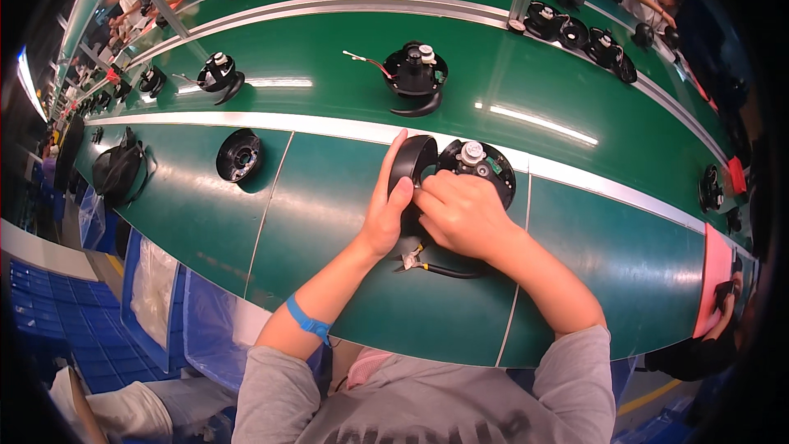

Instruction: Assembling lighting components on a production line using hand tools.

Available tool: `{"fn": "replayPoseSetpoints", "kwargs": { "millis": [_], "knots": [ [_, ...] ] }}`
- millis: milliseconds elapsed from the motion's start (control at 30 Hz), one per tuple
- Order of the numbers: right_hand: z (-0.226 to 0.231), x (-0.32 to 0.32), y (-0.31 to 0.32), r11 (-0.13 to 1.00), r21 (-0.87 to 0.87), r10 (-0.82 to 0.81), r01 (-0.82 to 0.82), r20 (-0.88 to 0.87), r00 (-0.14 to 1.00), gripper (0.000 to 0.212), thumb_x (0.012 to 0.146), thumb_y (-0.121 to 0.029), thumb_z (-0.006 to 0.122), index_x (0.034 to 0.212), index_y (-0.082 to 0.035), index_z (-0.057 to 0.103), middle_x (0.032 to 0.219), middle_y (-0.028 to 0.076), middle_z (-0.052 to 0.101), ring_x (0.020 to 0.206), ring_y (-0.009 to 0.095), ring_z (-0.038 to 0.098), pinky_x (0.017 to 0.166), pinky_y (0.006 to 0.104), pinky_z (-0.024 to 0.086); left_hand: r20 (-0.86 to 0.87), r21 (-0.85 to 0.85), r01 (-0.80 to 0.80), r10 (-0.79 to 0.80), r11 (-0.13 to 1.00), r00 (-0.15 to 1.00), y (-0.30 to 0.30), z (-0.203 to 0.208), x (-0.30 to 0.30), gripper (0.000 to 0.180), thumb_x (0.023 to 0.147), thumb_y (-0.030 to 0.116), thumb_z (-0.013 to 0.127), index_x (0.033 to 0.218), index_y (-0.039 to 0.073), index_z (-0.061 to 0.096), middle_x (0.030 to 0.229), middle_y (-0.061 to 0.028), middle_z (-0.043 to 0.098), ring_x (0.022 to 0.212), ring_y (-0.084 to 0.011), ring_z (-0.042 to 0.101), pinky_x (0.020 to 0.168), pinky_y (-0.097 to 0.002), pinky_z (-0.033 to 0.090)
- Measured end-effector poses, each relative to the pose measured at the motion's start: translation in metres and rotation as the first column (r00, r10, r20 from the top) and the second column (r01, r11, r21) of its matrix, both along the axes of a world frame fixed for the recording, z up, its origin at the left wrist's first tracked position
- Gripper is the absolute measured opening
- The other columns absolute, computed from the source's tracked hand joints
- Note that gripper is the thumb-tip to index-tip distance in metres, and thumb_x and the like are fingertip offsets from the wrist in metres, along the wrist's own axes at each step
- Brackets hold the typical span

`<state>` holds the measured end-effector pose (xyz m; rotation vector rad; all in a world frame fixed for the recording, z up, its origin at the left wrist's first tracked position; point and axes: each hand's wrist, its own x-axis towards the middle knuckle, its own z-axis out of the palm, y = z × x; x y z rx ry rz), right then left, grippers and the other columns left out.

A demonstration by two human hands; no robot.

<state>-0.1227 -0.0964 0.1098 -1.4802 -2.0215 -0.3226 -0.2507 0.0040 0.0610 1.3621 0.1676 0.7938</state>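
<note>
My left hand (385, 210) grips a black round cover (412, 159) from its left side, thumb in front and fingers behind. The cover stands on edge against a black round housing (503, 166), which carries a white motor gear (472, 153) and a small green circuit board. My right hand (467, 212) is closed in front of the housing, fingertips bent in at the gap beside the cover. What those fingertips pinch is hidden. Just below my hands lies a cutter-like hand tool (411, 259) with a metal head and a dark curved handle.
Another black round shell (238, 155) sits on the bench to the left, near a black bag (120, 166). Across the metal strip, a green belt bears a similar assembly (415, 74) and more beyond. A red sheet (717, 279) hangs at the right; blue bins (218, 312) stand below left.
</note>
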Motion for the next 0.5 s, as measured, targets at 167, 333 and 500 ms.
{"fn": "replayPoseSetpoints", "kwargs": {
  "millis": [167,333,500],
  "knots": [
    [0.027,0.010,-0.006,0.942,0.093,-0.313,0.321,-0.096,0.945,0.016,0.069,-0.007,0.070,0.084,-0.005,0.067,0.084,0.010,0.068,0.063,0.026,0.063,0.058,0.0356,0.049,0.020,-0.330,-0.064,0.075,0.942,0.997,0.009,-0.009,0.001,0.058,0.106,0.038,0.036,0.152,0.005,0.024,0.141,-0.0114,0.046,0.126,-0.0182,0.048,0.107,-0.0326,0.037],
    [0.046,0.037,-0.008,0.732,-0.654,-0.430,-0.191,-0.661,0.616,0.025,0.082,-0.008,0.062,0.105,0.002,0.067,0.074,0.005,0.067,0.063,0.015,0.066,0.055,0.0270,0.050,-0.091,-0.494,-0.060,0.017,0.867,0.996,0.031,-0.027,0.001,0.062,0.104,0.051,0.034,0.142,0.003,0.041,0.131,-0.0079,0.054,0.116,-0.0155,0.054,0.101,-0.0306,0.043],
    [0.047,0.077,-0.009,0.853,-0.507,-0.435,-0.120,-0.820,0.372,0.014,0.088,-0.010,0.061,0.095,0.001,0.066,0.073,0.005,0.067,0.047,0.009,0.058,0.042,0.0216,0.043,-0.124,-0.537,-0.173,0.125,0.826,0.984,0.072,-0.022,-0.017,0.070,0.100,0.043,0.051,0.149,0.000,0.026,0.140,-0.0196,0.047,0.123,-0.0268,0.052,0.103,-0.0352,0.042]
  ]
}}
